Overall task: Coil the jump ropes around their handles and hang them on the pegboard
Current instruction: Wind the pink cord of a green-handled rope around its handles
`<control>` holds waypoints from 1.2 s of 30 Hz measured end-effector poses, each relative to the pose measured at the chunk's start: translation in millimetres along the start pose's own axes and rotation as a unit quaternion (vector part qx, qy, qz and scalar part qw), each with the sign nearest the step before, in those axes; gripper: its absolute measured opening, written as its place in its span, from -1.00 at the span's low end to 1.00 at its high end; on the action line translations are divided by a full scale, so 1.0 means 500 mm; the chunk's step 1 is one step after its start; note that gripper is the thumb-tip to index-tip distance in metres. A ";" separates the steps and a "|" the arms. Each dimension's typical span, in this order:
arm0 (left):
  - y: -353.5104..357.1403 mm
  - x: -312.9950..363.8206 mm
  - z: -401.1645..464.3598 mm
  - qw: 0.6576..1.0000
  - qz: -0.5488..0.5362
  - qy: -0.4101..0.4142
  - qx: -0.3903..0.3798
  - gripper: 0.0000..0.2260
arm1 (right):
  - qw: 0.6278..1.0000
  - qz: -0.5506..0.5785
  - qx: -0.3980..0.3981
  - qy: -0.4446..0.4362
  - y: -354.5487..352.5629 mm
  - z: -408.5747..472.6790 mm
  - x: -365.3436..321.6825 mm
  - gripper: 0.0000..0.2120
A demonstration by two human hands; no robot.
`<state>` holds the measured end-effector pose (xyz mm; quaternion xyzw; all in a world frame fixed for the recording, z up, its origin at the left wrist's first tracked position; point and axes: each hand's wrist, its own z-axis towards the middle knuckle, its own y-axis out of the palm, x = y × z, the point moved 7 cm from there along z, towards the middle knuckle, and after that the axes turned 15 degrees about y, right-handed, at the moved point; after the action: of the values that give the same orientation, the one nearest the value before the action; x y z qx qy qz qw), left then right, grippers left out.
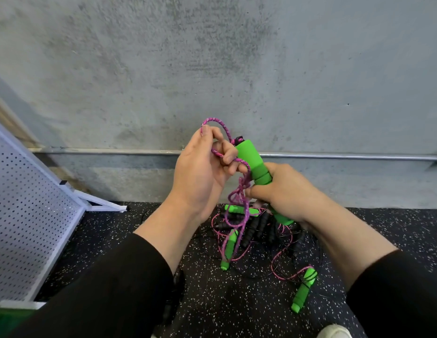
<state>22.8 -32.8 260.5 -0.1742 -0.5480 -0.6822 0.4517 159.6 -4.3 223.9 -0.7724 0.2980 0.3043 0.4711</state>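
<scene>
Down at the lower left, a green shape is cut off by the frame edge and too blurred to identify. Beside it the white pegboard leans tilted against the concrete wall, its top and left side running out of view. A pale rounded thing at the bottom edge is cropped too short to name.

Your left hand is raised in front of the wall, fingers curled around a loop of the pink jump rope, which arches over your fingertips and then trails down between your two hands. Just to its right, your right hand is closed around the middle of a green handle, held tilted with its top end up and to the left; the lower end pokes out below your palm. Where the rope joins the handle's top is partly hidden behind your left fingers.

Below your hands, on the speckled black floor, lies a tangled pile of ropes: more green handles, black handles and thin cords overlapping so that you cannot tell which belongs to which. One green handle lies at the right of the pile.
</scene>
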 end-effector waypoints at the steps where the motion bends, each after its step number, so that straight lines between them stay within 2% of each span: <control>1: -0.004 0.000 0.001 1.000 0.010 0.000 0.009 -0.71 | 1.000 0.001 0.004 -0.004 -0.001 0.001 -0.001 -0.89; 4: -0.035 0.007 0.008 0.995 0.072 0.011 0.075 -0.71 | 0.996 0.064 0.052 -0.021 -0.027 0.005 -0.008 -0.93; 7: -0.093 0.020 0.015 0.956 0.250 0.012 0.154 -0.72 | 0.959 0.243 0.145 -0.036 -0.095 0.003 -0.006 -0.93; 9: -0.120 0.018 0.014 0.934 0.314 -0.017 0.172 -0.75 | 0.922 0.327 0.198 -0.059 -0.141 -0.010 -0.004 -0.91; 11: -0.126 0.010 0.014 0.927 0.336 -0.046 0.157 -0.78 | 0.913 0.335 0.217 -0.079 -0.167 -0.022 -0.007 -0.90; 13: -0.113 0.006 0.015 0.926 0.353 -0.051 0.126 -0.77 | 0.928 0.322 0.174 -0.074 -0.159 -0.022 -0.010 -0.89; 16: -0.076 0.002 0.016 0.949 0.307 -0.026 0.074 -0.73 | 0.958 0.274 0.081 -0.032 -0.107 -0.011 -0.006 -0.88; 19: -0.044 0.005 0.017 0.961 0.276 0.002 0.022 -0.72 | 0.975 0.220 0.031 -0.020 -0.061 -0.010 -0.007 -0.75; 23: -0.008 0.004 0.011 0.989 0.148 -0.006 -0.032 -0.72 | 0.983 0.178 -0.030 -0.032 -0.017 -0.019 -0.026 -0.67; 26: 0.000 0.009 0.011 0.993 0.106 0.004 -0.048 -0.71 | 0.982 0.177 -0.054 -0.044 -0.009 -0.023 -0.036 -0.77; 28: -0.009 0.010 0.014 0.992 0.117 0.014 -0.035 -0.70 | 0.985 0.162 -0.030 -0.053 -0.016 -0.026 -0.040 -0.87; 30: -0.031 0.008 0.018 0.974 0.226 0.026 -0.011 -0.73 | 0.986 0.152 0.030 -0.067 -0.037 -0.026 -0.045 -0.86; 32: -0.045 0.000 0.018 0.930 0.367 0.011 -0.024 -0.73 | 0.978 0.181 0.065 -0.083 -0.058 -0.028 -0.050 -0.85; 33: -0.047 -0.013 0.014 0.906 0.418 -0.016 -0.062 -0.72 | 0.973 0.200 0.074 -0.093 -0.067 -0.030 -0.053 -0.86; 36: -0.030 -0.075 -0.030 0.824 0.490 -0.126 -0.256 -0.79 | 0.954 0.265 0.078 -0.118 -0.088 -0.039 -0.061 -0.87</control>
<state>34.5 -30.5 219.1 -0.6133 -0.2485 -0.4588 0.5930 176.8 0.0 278.1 -0.5849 0.4576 0.4828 0.4641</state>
